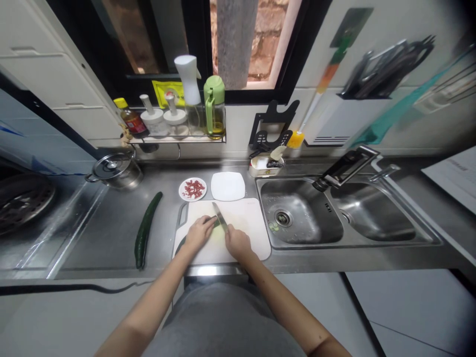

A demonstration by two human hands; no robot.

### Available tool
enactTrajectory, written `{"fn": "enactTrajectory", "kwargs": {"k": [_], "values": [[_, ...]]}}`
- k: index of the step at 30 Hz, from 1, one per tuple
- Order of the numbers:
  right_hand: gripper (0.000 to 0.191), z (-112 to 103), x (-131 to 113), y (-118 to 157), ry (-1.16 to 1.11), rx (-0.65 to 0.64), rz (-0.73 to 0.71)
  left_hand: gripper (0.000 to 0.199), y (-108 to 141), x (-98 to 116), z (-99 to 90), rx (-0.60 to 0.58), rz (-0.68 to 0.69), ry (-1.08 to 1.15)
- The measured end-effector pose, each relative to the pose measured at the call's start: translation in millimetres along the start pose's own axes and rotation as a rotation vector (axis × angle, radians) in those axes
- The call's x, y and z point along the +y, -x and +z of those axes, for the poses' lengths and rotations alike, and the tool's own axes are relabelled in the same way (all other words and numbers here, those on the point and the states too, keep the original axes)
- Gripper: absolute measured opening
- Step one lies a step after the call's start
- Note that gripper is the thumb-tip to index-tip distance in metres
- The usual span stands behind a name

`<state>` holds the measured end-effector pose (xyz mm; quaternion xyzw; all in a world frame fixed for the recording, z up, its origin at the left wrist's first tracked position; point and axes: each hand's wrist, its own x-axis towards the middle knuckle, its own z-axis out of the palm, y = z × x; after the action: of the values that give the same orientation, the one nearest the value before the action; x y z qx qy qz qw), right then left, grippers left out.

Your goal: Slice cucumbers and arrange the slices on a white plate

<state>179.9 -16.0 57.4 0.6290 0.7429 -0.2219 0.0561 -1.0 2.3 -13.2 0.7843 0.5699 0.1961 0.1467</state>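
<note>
My right hand (238,243) is closed around the handle of a knife (219,216), whose blade points up and away over the white cutting board (256,233). Fingers of my left hand (200,232) press on a dark green cucumber piece (216,223) close beside the blade. Another dark green bit (181,244) shows by my left wrist; whether it belongs to the same cucumber I cannot tell. Pale green shreds or juice lie on the board under the hands. A whole cucumber (145,233) rests on the steel counter to the left.
Behind the board stand a plate of chopped red pieces (193,189) and a white plate (228,186). The double sink (301,233) is to the right, with green slices near its drain. A lidded pot (117,171) sits back left. Bottles line a wall rack (178,140).
</note>
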Motion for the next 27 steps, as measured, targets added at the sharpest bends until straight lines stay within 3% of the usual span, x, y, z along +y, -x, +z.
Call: {"fn": "enactTrajectory", "kwargs": {"k": [27], "values": [[0.035,3.9,1.1,4.0,0.03,-0.061,-0.064,0.036,-1.8,0.5,-3.9,-0.03,-0.029,0.062]]}}
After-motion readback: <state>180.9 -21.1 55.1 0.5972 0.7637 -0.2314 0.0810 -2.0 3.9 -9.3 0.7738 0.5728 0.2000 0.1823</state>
